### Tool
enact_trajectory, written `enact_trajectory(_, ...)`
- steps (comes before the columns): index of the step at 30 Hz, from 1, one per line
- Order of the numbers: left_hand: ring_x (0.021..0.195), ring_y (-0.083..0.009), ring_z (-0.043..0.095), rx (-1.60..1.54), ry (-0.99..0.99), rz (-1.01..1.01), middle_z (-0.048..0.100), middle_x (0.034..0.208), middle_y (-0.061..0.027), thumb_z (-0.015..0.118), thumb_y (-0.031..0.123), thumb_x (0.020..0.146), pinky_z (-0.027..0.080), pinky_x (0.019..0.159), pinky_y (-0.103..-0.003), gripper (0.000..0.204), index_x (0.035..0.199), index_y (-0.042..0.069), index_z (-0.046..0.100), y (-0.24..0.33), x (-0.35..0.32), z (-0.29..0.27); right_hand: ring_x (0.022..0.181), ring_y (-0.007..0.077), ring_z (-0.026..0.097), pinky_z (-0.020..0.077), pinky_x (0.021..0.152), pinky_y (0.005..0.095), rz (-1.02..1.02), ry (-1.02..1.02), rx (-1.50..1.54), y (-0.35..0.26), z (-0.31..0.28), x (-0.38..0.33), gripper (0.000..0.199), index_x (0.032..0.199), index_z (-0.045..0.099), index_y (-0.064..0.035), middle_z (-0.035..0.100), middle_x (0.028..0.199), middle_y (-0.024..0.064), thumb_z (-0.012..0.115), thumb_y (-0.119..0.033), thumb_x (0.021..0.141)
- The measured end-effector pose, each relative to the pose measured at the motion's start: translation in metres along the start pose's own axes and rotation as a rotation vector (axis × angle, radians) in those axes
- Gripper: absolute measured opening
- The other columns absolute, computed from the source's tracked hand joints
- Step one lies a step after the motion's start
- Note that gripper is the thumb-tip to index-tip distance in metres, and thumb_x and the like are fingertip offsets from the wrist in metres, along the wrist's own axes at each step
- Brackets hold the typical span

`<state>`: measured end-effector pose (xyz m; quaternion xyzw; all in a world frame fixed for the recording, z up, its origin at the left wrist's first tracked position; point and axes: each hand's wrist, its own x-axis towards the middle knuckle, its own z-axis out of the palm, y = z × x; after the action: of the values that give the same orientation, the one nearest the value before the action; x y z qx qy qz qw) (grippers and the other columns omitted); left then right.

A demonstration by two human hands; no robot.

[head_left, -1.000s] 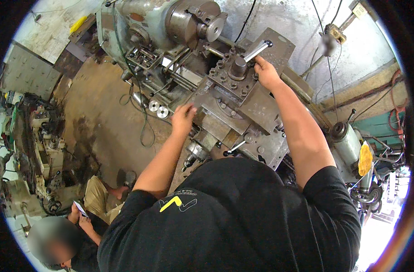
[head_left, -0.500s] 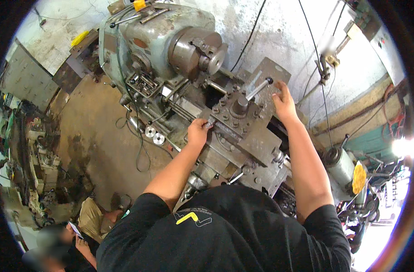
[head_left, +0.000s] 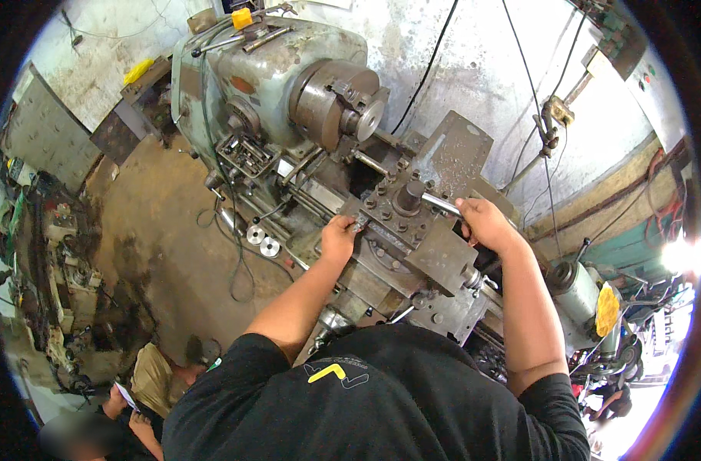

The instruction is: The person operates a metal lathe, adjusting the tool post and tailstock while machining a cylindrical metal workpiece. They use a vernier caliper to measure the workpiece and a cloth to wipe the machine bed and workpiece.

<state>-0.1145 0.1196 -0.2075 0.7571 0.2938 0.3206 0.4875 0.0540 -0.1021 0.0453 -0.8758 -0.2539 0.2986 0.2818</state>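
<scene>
Two bare hands are on the lathe [head_left: 262, 69] in the head view, the only view given. The right hand [head_left: 488, 227] has its grip clamped around the outer end of the lever [head_left: 441, 203], which runs rightward from the tool post [head_left: 406, 201]. The left hand [head_left: 337, 240] is at the left side of the tool post, its fingers curled together at the edge; whether a small piece is pinched there is too fine to make out.

The tool post sits right of and nearer than the chuck [head_left: 317, 100], with clear space between them. A round piece [head_left: 371, 117] stands in the chuck, its bright face toward the right. Metal chips lie over the plate [head_left: 459, 150] on the far side of the tool post. Two discs [head_left: 270, 247] rest side by side at the lathe's near left, well apart from both hands.

As for progress, the round piece appears to be mounted already, and the chips suggest metal has been cut on this lathe. The work with the lever seems under way, since it is in hand; how tight the tool post is, and how much is left, the view does not show. At the near left a co-worker [head_left: 152, 376] sits, apart from the lathe.
</scene>
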Motion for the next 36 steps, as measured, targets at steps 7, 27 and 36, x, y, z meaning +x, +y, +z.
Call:
enact_trajectory(7,0.087,-0.0369,0.065,0.079,-0.048,0.099,0.067,0.091,-0.0191,0.07,0.003,0.079,0.052,0.078,-0.041,0.014,0.093,0.0,0.07,-0.004,0.005,-0.004,0.048,0.0134,0.05,0.0427,0.047,0.0306,0.061,-0.212,0.164,0.004,-0.005,0.015,0.041,0.093,0.064,-0.0047,0.056,0.063,0.004,0.044,-0.038,0.105)
enact_trajectory(27,0.094,-0.0389,0.063,0.091,-0.357,0.606,0.066,0.096,-0.0179,0.061,0.013,0.086,0.049,0.084,-0.049,0.015,0.097,0.005,0.069,0.208,0.04,0.001,0.076,0.0149,0.055,0.0437,0.069,0.0304,-0.199,0.615,0.797,0.058,0.066,0.024,0.042,0.109,0.06,-0.0055,0.061,0.081,0.0056,0.046,-0.044,0.103)
enact_trajectory(36,0.109,-0.035,0.067,0.483,-0.968,0.428,0.068,0.117,-0.0231,0.058,0.021,0.086,0.053,0.091,-0.046,0.034,0.109,0.0,0.07,0.276,0.024,0.095,0.075,0.0369,0.059,0.0451,0.069,0.0455,0.016,0.682,-0.035,0.216,0.144,-0.089,0.028,0.09,0.054,0.0011,0.06,0.079,0.0218,0.053,-0.025,0.1)
